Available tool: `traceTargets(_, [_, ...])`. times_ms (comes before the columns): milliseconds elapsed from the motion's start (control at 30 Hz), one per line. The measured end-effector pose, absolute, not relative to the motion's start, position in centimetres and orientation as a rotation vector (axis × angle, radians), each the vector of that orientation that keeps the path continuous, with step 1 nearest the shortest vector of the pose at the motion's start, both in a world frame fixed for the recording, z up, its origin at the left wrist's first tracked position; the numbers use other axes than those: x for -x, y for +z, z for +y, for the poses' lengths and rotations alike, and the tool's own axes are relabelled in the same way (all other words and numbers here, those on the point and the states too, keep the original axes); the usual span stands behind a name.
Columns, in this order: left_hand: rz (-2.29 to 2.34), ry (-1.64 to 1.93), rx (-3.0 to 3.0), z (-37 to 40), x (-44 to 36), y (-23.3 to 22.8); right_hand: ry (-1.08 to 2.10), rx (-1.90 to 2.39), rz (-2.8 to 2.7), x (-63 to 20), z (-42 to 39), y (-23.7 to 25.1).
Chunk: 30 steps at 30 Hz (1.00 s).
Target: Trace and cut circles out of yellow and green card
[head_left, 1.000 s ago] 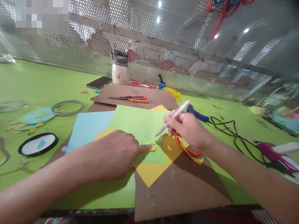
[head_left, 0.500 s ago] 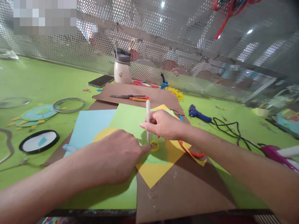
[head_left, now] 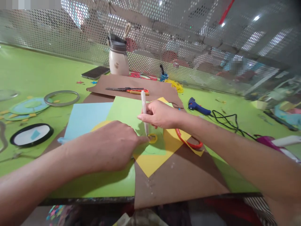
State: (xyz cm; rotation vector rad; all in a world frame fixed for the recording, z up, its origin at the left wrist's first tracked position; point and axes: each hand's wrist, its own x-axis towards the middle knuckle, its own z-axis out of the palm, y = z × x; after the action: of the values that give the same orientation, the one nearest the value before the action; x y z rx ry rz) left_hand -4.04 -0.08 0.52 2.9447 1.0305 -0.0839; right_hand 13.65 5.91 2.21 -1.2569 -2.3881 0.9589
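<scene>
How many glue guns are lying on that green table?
2. A blue glue gun lies behind the right hand, which holds a pen; a purple glue gun lies at the right edge. Others may be hidden among the clutter.

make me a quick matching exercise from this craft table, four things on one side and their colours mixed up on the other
Things:
1. glue gun
2. bottle
3. small disc under the pen tip
4. sheet left of the green paper

Colours:
A. cream
B. light blue
C. dark blue
D. yellow

Pairs: 1-C, 2-A, 3-D, 4-B
</scene>
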Motion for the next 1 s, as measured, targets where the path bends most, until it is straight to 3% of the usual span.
traceTargets(200, [1.067,-0.340,-2.974,-0.2,3.5,1.3,1.024,1.283,-2.340,-14.1,6.2,1.9])
traceTargets(1000, [1.069,-0.272,-2.956,0.0,3.6,0.8,1.114,1.258,-2.230,-14.9,6.8,1.4])
